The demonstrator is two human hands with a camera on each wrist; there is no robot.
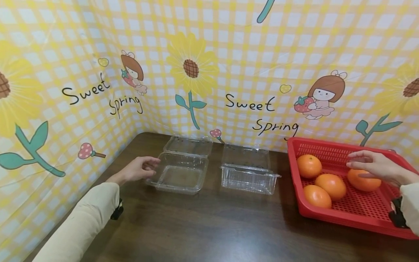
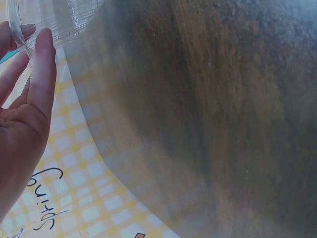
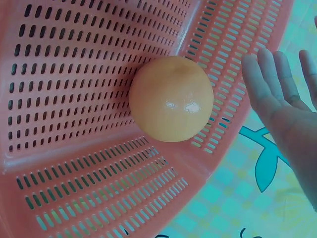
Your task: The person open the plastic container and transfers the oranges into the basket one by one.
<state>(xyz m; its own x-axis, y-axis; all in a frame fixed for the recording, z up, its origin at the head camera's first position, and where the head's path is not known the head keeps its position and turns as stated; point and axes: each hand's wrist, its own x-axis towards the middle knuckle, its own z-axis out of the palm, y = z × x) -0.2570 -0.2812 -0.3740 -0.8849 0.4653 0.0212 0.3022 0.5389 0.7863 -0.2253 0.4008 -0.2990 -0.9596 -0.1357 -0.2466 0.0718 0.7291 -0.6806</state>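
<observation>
My left hand (image 1: 141,169) is at the left side of an open clear plastic box (image 1: 183,187), its fingers loosely bent. In the left wrist view the fingertips (image 2: 43,47) overlap the box's rim. Over the right part of a red plastic basket (image 1: 347,222) is my right hand (image 1: 376,165), fingers extended and holding nothing. Below it lies an orange (image 1: 362,182), partly covered by the hand in the head view. The right wrist view shows one orange (image 3: 171,99) against the slotted basket wall, with the hand apart from it. Several more oranges (image 1: 330,186) sit at the basket's left.
A second clear plastic box (image 1: 248,181) stands between the first box and the basket, its lid (image 1: 245,158) raised behind it. Everything rests on a dark wooden table (image 1: 196,225). A yellow checked cloth (image 1: 229,65) with printed flowers hangs along the back and left.
</observation>
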